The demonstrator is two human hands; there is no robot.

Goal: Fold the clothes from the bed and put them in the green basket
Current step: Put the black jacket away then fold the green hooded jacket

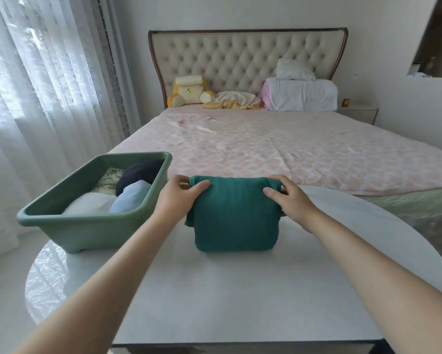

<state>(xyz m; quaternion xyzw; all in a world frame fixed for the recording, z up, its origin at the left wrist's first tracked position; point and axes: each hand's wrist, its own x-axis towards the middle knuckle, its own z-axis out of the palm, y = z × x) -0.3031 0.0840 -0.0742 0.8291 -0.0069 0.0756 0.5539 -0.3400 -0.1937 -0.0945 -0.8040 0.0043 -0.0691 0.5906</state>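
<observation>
A folded dark green garment lies on the white table in front of me. My left hand pinches its far left corner, thumb on top and fingers behind. My right hand grips the far right corner the same way. The far edge is lifted a little off the table. The green basket stands on the table to the left, apart from the garment. Inside it lie folded clothes: a white one, a light blue one, a dark navy one and a patterned one.
The bed with a pink quilted cover lies beyond the table. At the headboard sit a yellow plush toy, a crumpled yellow cloth and stacked white bedding. Sheer curtains hang at the left. A nightstand stands at the far right.
</observation>
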